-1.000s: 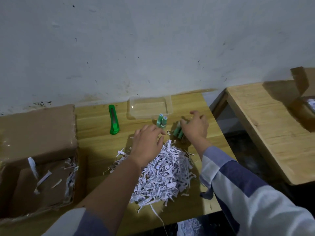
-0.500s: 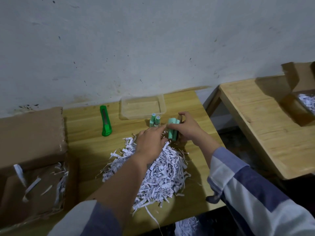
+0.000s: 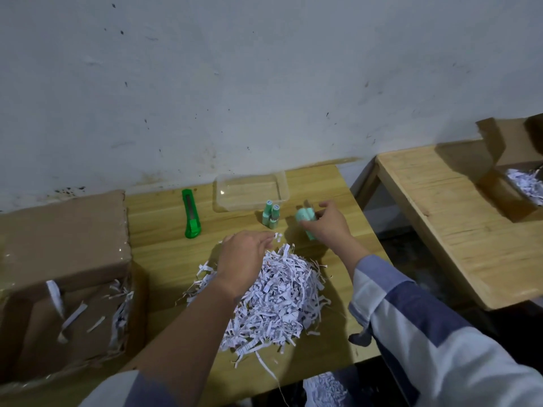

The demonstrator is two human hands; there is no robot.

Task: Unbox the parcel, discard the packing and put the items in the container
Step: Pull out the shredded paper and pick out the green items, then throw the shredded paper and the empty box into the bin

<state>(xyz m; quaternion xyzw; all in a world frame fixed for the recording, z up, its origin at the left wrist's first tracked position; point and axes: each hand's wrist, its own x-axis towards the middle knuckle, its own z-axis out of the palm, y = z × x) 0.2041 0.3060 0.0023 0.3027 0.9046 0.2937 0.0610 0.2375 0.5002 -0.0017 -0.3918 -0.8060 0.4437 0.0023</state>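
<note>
At the left edge of the frame I see the opened cardboard box (image 3: 63, 277) with a few paper strips inside. Right of it, a green utility knife (image 3: 191, 214) lies on the tabletop (image 3: 164, 254). My left hand (image 3: 242, 259) rests with fingers loose and spread on the shredded paper pile (image 3: 276, 298) at center. Above, the clear plastic container (image 3: 251, 190) sits near the wall, two green tubes (image 3: 271, 215) lying just in front of it. Further right, my right hand (image 3: 329, 223) is clenched around a bundle of mint-green tubes (image 3: 305, 217).
</note>
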